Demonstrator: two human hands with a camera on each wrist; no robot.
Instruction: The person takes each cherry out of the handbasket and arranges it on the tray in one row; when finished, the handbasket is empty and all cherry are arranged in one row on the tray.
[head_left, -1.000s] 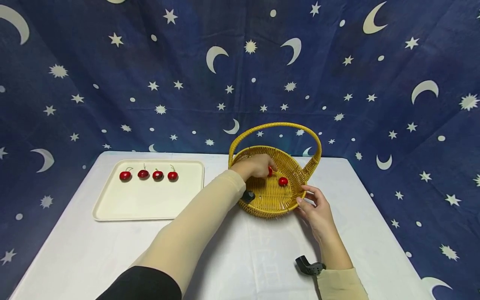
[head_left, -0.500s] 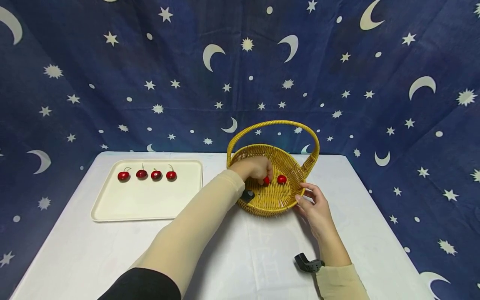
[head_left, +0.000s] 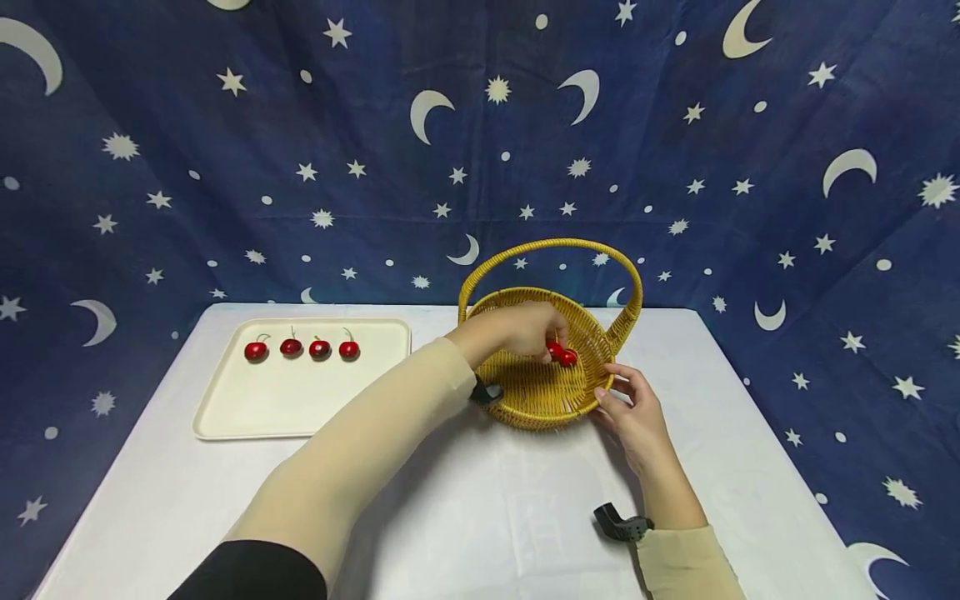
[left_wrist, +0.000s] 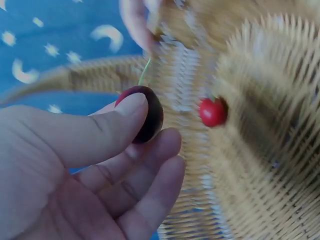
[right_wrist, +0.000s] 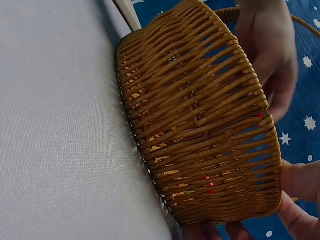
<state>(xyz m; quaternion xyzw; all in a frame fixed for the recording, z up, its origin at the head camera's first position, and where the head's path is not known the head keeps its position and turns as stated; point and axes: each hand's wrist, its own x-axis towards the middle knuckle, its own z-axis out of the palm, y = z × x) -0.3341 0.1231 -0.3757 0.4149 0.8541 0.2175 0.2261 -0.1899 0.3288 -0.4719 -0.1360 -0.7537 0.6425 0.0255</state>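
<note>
Inside the yellow wicker basket, my left hand pinches a dark red cherry between thumb and fingers. Its thin green stem points up in the left wrist view. A second cherry lies in the basket, just right of the held one in the head view. My right hand grips the basket's right rim, thumb on the near side. Through the weave in the right wrist view, only bits of red show.
To the left, a cream tray bears a row of several cherries with stems. The arched basket handle rises behind my left hand. A white cloth covers the table; a dark blue star-patterned cloth hangs behind.
My left hand has shifted right within the basket, bringing the pinched cherry close to the other one. The right hand stays on the rim, and the tray cherries lie as before.
</note>
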